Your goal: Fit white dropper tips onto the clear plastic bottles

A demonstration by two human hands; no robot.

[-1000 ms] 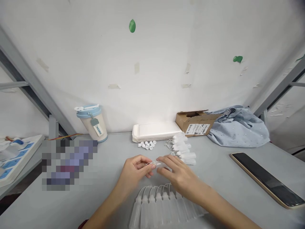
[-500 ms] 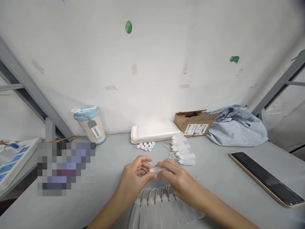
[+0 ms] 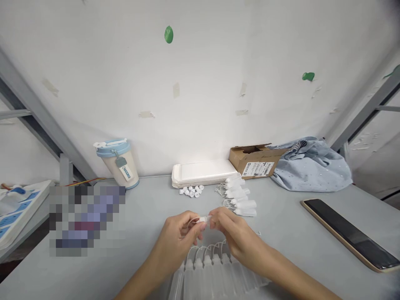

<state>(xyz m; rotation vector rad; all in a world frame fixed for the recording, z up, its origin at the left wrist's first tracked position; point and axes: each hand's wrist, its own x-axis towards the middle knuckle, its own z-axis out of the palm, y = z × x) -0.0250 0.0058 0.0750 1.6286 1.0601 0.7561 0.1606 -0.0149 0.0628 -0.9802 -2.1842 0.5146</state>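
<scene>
Between my hands, over the grey table (image 3: pixel 140 216), is a small translucent plastic bottle (image 3: pixel 208 218) with a white cap (image 3: pixel 202 219) and a thin loop of cord. My left hand (image 3: pixel 176 233) pinches it at the cap end, fingers curled. My right hand (image 3: pixel 239 233) grips the bottle's body, which its fingers mostly cover. Just below lies a row of several larger clear bottles (image 3: pixel 203 277), their curved cords pointing away from me; my right forearm hides part of the row. Beyond my hands sit a cluster of small white caps (image 3: pixel 191 192) and several small corded bottles (image 3: pixel 238 193).
Against the wall stand a stack of white trays (image 3: pixel 203 173), an opened cardboard box (image 3: pixel 258 164) and a bundle of blue cloth (image 3: pixel 312 168). A phone (image 3: pixel 346 233) lies at right. At left are a lidded cup (image 3: pixel 121 164) and a power strip (image 3: pixel 21 208).
Both hands have shifted slightly, and the bottle is raised a little. My right hand has turned, its fingers now more bunched around the body. More of the cap shows.
</scene>
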